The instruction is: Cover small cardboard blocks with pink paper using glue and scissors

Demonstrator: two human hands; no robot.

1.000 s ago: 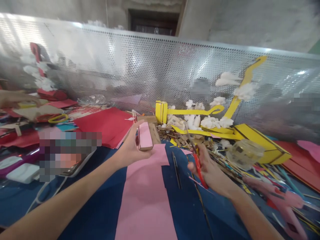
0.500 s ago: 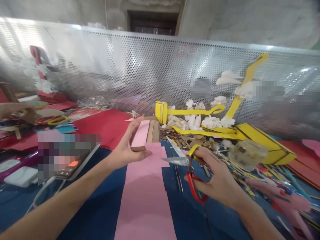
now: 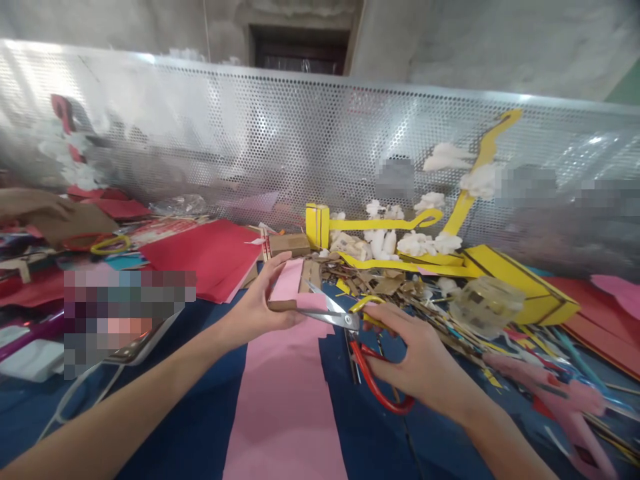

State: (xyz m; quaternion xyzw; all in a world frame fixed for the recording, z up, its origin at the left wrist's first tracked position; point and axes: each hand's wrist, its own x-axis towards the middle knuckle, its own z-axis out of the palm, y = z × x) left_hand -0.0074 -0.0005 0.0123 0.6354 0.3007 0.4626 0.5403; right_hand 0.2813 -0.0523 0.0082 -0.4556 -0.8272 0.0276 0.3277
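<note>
My left hand (image 3: 257,300) is closed on a small cardboard piece (image 3: 312,273) partly covered in pink paper, thumb at the near edge and fingers behind. A long strip of pink paper (image 3: 285,407) runs from under it toward me over the blue tabletop. My right hand (image 3: 423,357) grips scissors (image 3: 349,321) with red and yellow handles. Their blades are apart, and a flap of pink paper by the cardboard lies between them. The lower blade's tip is close to my left thumb.
Yellow paper models (image 3: 520,287) with white fluff stand at the back right, near cardboard scraps (image 3: 395,283). A pink glue gun (image 3: 555,393) lies at right. Red paper sheets (image 3: 205,257) and a phone-like device (image 3: 150,340) lie left. Another person's hand (image 3: 35,203) is at far left.
The scissors have moved left, bringing their blades around the pink flap beside the cardboard. My left hand and the cardboard piece have come slightly lower and nearer.
</note>
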